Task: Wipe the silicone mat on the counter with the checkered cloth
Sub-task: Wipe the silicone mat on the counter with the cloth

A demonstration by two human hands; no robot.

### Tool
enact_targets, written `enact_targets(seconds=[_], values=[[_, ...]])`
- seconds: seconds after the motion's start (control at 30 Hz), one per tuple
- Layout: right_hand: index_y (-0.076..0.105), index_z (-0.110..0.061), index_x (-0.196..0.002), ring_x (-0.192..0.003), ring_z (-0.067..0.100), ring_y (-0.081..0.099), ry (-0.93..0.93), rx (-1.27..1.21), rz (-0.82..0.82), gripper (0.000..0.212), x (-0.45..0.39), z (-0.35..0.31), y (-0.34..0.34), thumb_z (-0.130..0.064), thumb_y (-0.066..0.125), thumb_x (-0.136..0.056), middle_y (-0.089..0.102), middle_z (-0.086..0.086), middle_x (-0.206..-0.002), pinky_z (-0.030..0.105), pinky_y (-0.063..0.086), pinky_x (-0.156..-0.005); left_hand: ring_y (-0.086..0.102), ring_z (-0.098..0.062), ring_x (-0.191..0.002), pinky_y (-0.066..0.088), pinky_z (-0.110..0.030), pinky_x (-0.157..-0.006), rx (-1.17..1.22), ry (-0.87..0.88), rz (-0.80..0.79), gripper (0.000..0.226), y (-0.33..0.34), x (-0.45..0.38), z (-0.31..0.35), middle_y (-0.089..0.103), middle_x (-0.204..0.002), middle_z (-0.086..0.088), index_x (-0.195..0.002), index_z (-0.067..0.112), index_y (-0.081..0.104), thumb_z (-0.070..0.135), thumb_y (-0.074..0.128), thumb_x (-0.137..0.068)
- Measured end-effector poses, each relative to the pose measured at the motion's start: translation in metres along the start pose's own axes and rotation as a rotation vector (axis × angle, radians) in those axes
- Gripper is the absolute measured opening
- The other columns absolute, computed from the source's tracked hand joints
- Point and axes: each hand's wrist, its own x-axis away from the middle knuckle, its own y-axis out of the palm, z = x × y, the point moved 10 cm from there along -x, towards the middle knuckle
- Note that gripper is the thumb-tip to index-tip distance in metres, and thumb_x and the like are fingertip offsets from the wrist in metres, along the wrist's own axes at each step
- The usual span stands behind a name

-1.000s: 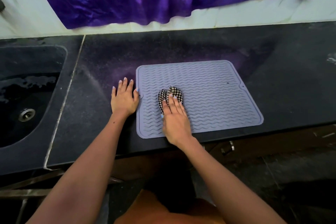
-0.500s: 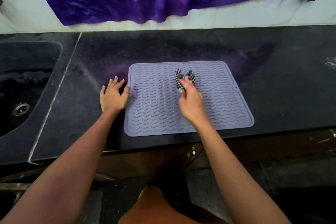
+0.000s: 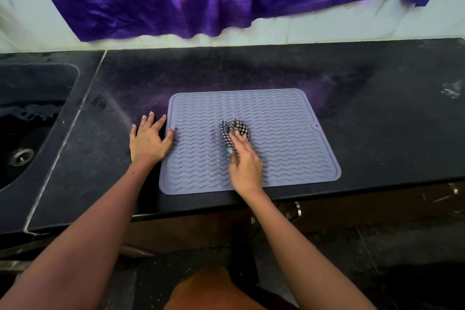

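Head camera looks down on a flat, rectangular grey silicone mat (image 3: 276, 138) with rounded corners and rows of raised wavy ribs, lying on the speckled black stone counter (image 3: 377, 113) close to its front edge. A bunched black-and-white checkered cloth (image 3: 232, 129) sits near the middle of the mat, pressed down under the straight fingers of the right hand (image 3: 242, 161); whether the thumb pinches the fabric cannot be told. The left hand (image 3: 148, 141) lies flat with fingers spread on the counter, its thumb touching the mat's left edge, apparently pinning it. To wipe well, strokes would best run along the ribs so the soft cloth reaches the grooves, with the left hand holding firm, since the pliable mat could creep or buckle on the smooth stone. Spreading the wadded cloth wider would likely cover more surface per pass.
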Motion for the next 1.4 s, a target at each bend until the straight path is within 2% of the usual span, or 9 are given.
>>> enact_targets(seconds=[0.13,0.23,0.4,0.63,0.8,0.97,1.1,1.27,1.4], values=[[0.043,-0.022,-0.138,-0.11,0.015,0.055,0.368,-0.668,0.302,0.043,-0.005,0.033,-0.047,-0.013,0.043,-0.097,0.052,0.001,-0.135,0.029,0.047,-0.091,0.019,-0.022,-0.143,0.009,-0.044,-0.116,0.004,-0.001,0.023,0.07,0.0,-0.001,-0.001,0.029,-0.153,-0.009,-0.138,0.023,0.044,0.062,0.025,-0.082],[0.037,-0.021,-0.141,-0.136,0.016,0.035,0.197,-0.258,0.359,0.048,-0.011,0.021,-0.079,-0.01,0.045,-0.095,0.035,-0.005,-0.15,0.033,0.032,-0.11,0.02,-0.022,-0.143,0.011,-0.045,-0.115,-0.004,0.003,0.029,0.07,0.001,-0.002,-0.002,0.03,-0.152,-0.009,-0.138,0.023,0.045,0.062,0.027,-0.082],[0.009,-0.016,-0.15,-0.146,0.025,-0.005,0.031,0.478,-0.055,0.066,-0.021,0.024,-0.024,-0.021,0.045,-0.094,-0.003,0.008,-0.158,0.038,-0.002,-0.119,0.02,-0.023,-0.143,0.011,-0.045,-0.115,0.002,0.004,0.035,0.07,0.0,-0.003,-0.002,0.03,-0.152,-0.01,-0.137,0.022,0.045,0.061,0.028,-0.082],[0.014,-0.018,-0.149,-0.146,0.02,-0.005,-0.103,0.54,-0.115,0.062,-0.022,0.026,-0.021,-0.019,0.044,-0.095,-0.001,0.005,-0.159,0.03,-0.007,-0.115,0.018,-0.023,-0.143,0.009,-0.044,-0.116,0.002,0.006,0.03,0.072,0.001,-0.002,-0.001,0.028,-0.152,-0.01,-0.139,0.022,0.043,0.063,0.025,-0.081],[0.038,-0.029,-0.14,-0.142,0.01,0.018,0.071,0.065,-0.018,0.051,-0.029,0.035,-0.039,-0.009,0.044,-0.095,0.023,-0.009,-0.154,0.035,0.017,-0.117,0.019,-0.023,-0.143,0.01,-0.045,-0.116,0.0,0.008,0.03,0.072,0.0,-0.001,-0.002,0.029,-0.152,-0.01,-0.139,0.022,0.043,0.063,0.025,-0.082],[0.045,-0.013,-0.136,-0.109,0.017,0.054,0.469,-0.898,0.262,0.038,-0.034,0.066,-0.082,-0.012,0.039,-0.099,0.053,0.008,-0.133,0.026,0.049,-0.084,0.019,-0.024,-0.143,0.009,-0.045,-0.116,0.012,0.013,0.023,0.072,0.0,0.0,-0.002,0.028,-0.152,-0.011,-0.139,0.021,0.043,0.062,0.025,-0.083],[0.039,-0.019,-0.141,-0.136,0.016,0.035,0.251,-0.299,0.333,0.044,-0.029,0.05,-0.126,-0.012,0.041,-0.098,0.035,-0.002,-0.15,0.033,0.033,-0.111,0.019,-0.025,-0.143,0.009,-0.044,-0.116,0.011,0.023,0.028,0.073,0.002,-0.001,-0.001,0.028,-0.152,-0.012,-0.139,0.02,0.043,0.062,0.024,-0.082],[0.011,-0.017,-0.149,-0.146,0.027,-0.004,0.119,0.512,-0.021,0.057,-0.011,0.058,-0.057,-0.03,0.034,-0.099,-0.005,0.01,-0.158,0.037,-0.001,-0.117,0.018,-0.024,-0.143,0.008,-0.044,-0.116,0.002,0.021,0.023,0.074,0.005,-0.002,-0.004,0.027,-0.153,-0.011,-0.14,0.021,0.041,0.063,0.022,-0.082],[0.005,-0.02,-0.15,-0.145,0.024,-0.012,0.154,0.554,-0.057,0.06,-0.019,0.067,-0.053,-0.037,0.031,-0.098,-0.014,0.008,-0.157,0.036,-0.005,-0.117,0.017,-0.023,-0.144,0.007,-0.044,-0.116,0.001,0.014,0.032,0.074,0.005,-0.003,-0.005,0.027,-0.153,-0.01,-0.14,0.021,0.041,0.063,0.022,-0.082]])
